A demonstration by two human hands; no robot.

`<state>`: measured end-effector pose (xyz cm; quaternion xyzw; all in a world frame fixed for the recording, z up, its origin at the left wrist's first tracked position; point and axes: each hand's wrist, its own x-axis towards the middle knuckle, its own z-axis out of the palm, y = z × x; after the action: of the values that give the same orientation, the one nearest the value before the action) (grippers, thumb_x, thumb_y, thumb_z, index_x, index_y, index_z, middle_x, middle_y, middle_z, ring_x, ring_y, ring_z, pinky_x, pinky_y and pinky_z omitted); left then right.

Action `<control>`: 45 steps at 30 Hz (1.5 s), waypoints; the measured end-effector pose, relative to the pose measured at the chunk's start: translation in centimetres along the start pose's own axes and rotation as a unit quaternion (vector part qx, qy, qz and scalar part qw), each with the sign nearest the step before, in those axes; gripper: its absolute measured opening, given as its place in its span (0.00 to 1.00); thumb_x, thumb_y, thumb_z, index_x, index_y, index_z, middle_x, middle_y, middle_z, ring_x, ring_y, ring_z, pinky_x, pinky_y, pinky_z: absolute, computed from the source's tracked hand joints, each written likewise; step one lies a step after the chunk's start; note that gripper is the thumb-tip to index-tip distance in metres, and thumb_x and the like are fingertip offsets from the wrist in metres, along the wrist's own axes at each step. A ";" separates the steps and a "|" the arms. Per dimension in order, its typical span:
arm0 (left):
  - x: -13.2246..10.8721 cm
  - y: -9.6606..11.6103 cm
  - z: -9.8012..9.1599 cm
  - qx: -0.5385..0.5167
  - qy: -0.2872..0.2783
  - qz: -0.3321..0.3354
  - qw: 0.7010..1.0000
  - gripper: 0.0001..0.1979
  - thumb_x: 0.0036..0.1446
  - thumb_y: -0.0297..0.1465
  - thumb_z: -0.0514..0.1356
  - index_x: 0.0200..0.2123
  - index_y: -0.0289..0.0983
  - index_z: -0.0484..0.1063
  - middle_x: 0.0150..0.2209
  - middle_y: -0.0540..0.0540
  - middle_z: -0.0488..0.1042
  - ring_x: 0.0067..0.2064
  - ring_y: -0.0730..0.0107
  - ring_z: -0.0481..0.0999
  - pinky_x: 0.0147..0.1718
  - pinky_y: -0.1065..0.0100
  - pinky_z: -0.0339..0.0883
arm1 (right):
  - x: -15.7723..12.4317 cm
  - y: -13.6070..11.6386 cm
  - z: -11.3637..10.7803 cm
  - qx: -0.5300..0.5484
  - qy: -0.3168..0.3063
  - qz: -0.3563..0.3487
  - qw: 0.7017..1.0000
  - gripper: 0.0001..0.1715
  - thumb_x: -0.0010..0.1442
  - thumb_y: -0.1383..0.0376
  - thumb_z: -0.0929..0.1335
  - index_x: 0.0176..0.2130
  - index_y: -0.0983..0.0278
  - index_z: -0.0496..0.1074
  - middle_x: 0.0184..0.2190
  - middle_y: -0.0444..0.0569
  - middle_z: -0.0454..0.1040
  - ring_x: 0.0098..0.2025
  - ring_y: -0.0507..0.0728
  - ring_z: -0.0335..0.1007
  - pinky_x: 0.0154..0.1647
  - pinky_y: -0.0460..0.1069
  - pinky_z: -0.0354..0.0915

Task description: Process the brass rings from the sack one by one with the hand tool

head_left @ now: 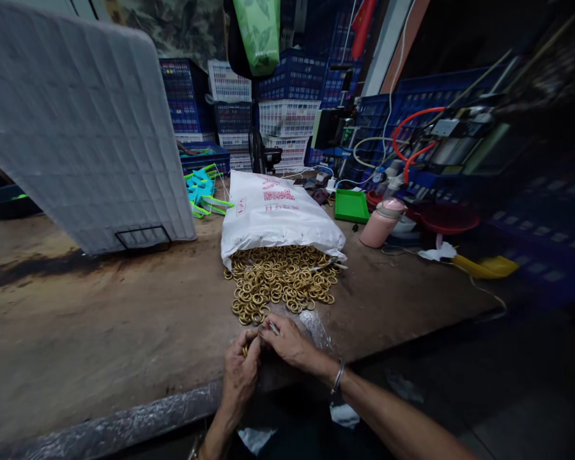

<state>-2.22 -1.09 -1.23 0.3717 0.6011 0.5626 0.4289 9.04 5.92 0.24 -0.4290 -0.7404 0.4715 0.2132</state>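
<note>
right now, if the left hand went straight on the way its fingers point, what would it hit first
Probably the near edge of the pile of brass rings just ahead of the left hand, though depth is unclear.

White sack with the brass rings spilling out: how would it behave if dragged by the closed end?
Probably heavy: the white sack bulges, seemingly full of brass rings. Likely floppy, since its skin sags and creases. Its mouth lies open on the table, so more rings would probably spill.
</note>
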 end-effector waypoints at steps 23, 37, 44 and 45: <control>-0.6 0.1 -0.5 -0.274 -0.114 -0.143 0.944 0.12 0.50 0.39 0.58 0.27 0.36 0.61 0.21 0.56 0.62 0.16 0.85 0.57 0.13 0.80 0.46 | -0.1 -0.3 0.1 0.113 -0.019 0.021 0.993 0.12 0.56 0.63 0.58 0.24 0.65 0.61 0.18 0.41 0.62 0.21 0.47 0.55 0.23 0.42 0.53; -0.5 0.5 -0.5 -0.185 -0.059 -0.123 0.973 0.16 0.46 0.44 0.59 0.30 0.38 0.61 0.19 0.57 0.63 0.15 0.84 0.59 0.12 0.81 0.48 | -1.0 -0.6 0.0 -0.182 -0.033 -0.073 0.980 0.13 0.45 0.75 0.59 0.32 0.63 0.64 0.24 0.44 0.66 0.25 0.50 0.57 0.26 0.43 0.50; -0.5 0.5 -0.7 -0.117 -0.050 -0.106 0.986 0.17 0.46 0.46 0.58 0.27 0.38 0.60 0.17 0.58 0.62 0.14 0.84 0.58 0.12 0.80 0.48 | -0.8 -0.8 -0.3 -0.239 -0.068 -0.090 0.965 0.14 0.43 0.75 0.59 0.32 0.64 0.64 0.21 0.43 0.63 0.23 0.50 0.54 0.24 0.44 0.48; -0.5 0.4 -0.7 -0.121 -0.053 -0.103 0.986 0.17 0.46 0.46 0.58 0.27 0.38 0.60 0.17 0.58 0.62 0.14 0.84 0.58 0.12 0.81 0.48 | -0.8 -0.8 -0.4 -0.241 -0.069 -0.094 0.964 0.14 0.43 0.75 0.58 0.31 0.64 0.64 0.21 0.43 0.63 0.23 0.50 0.53 0.24 0.44 0.48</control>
<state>-2.71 -1.77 -0.78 0.2826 0.5404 0.5632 0.5576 9.39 5.33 1.19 -0.3625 -0.8820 0.2854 0.0957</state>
